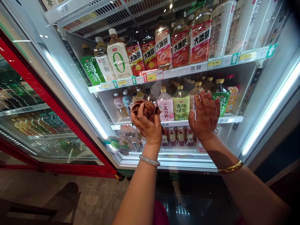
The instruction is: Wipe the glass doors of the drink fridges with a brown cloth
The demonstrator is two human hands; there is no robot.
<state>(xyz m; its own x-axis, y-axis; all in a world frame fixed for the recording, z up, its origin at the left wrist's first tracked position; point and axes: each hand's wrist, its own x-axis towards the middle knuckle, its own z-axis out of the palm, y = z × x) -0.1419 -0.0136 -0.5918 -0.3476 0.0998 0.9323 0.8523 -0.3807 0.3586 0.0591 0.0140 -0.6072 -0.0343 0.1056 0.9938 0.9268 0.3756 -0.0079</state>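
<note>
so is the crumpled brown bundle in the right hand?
No, the left hand grips the crumpled brown bundle, while the right hand is raised open, its back to the camera.

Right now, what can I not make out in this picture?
Head view:
Brown bundle in the left hand: inside hidden by its folds.
Middle-shelf bottle behind the right hand: label partly covered.
Tall bottles, upper right: tops cut off by the top edge.
Red-edged price tag: fine print too small.

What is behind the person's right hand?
Behind the right hand, parts of a clear gold-capped bottle and a green bottle show; their covered parts cannot be seen.
</note>
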